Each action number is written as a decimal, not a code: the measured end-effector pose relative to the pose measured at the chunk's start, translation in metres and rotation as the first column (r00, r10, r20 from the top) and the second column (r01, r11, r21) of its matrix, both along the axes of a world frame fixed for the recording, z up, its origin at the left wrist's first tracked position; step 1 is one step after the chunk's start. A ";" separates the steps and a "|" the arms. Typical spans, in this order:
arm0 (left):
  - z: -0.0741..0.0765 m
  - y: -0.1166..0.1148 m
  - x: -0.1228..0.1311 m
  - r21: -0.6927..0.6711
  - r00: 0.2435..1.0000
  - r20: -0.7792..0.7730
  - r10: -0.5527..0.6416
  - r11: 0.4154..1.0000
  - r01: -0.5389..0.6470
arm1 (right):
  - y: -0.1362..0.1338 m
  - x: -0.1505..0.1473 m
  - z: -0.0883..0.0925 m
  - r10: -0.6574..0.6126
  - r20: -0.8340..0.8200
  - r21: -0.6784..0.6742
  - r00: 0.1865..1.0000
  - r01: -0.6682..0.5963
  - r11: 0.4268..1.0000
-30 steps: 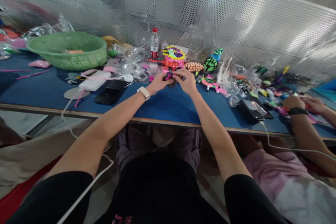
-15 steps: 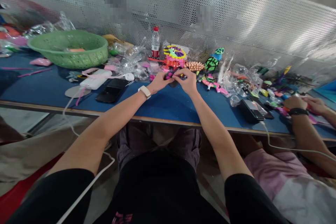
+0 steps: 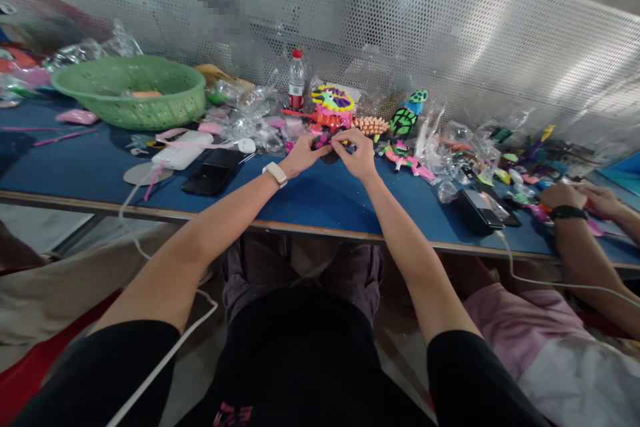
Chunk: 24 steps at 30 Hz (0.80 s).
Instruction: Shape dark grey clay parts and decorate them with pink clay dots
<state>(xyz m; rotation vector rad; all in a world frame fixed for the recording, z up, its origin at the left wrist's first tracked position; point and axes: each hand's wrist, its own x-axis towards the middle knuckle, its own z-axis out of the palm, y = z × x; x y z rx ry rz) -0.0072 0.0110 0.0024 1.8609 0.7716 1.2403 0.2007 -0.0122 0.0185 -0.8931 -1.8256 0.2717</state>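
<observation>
My left hand is closed on a small dark clay figure with pink spots, held just above the table. Against its right side the thumb and fingers of my right hand are pinched together; fingertips cover much of the figure. Right behind my hands stand a red clay figure with a yellow-and-purple frill, a tan spiky clay figure and a green-and-black turtle-like figure. A pink-and-green clay figure lies right of my right hand.
On the blue table at left are a green basket, a white power bank and a black phone. A red-capped bottle stands before the perforated metal panel. A co-worker's hands work at right beside a black device.
The dark figure has turned slightly between my fingers, showing more of its pink spots. Both arms stay almost in place.
</observation>
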 end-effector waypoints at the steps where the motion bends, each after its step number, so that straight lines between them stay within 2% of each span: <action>1: 0.000 0.001 0.000 0.004 1.000 -0.002 0.000 1.000 0.000 | 0.002 0.001 -0.001 0.012 -0.011 -0.001 1.000 -0.012 1.000; 3: -0.001 0.002 0.000 0.010 1.000 -0.008 -0.002 1.000 0.002 | 0.008 0.001 -0.002 0.018 -0.044 -0.029 0.999 -0.019 0.999; 6: -0.002 0.002 0.000 0.020 1.000 -0.006 -0.011 1.000 0.011 | 0.012 0.000 -0.003 0.015 -0.092 -0.158 0.996 -0.030 0.987; 9: -0.001 0.001 0.001 0.043 1.000 0.000 -0.027 0.999 0.027 | 0.011 -0.003 -0.001 0.075 -0.159 -0.290 0.984 -0.119 0.950; 12: -0.001 0.001 0.001 0.074 0.999 -0.013 -0.034 0.997 0.035 | 0.008 -0.004 0.001 0.122 -0.205 -0.358 0.971 -0.190 0.914; 15: -0.001 0.002 0.002 0.093 1.000 -0.021 -0.012 0.996 0.014 | 0.008 -0.003 0.001 0.118 -0.196 -0.379 0.973 -0.186 0.906; 20: -0.001 0.003 0.002 0.107 0.999 0.027 0.035 0.993 -0.038 | 0.018 0.000 -0.007 0.074 -0.209 -0.345 0.975 -0.144 0.927; 22: -0.001 0.004 0.001 0.128 0.997 0.056 0.056 0.990 -0.063 | 0.023 0.002 -0.011 0.088 -0.245 -0.331 0.965 -0.169 0.928; 24: -0.001 0.006 -0.001 0.136 0.993 0.094 0.077 0.987 -0.089 | 0.028 0.004 -0.016 0.148 -0.313 -0.315 0.938 -0.249 0.916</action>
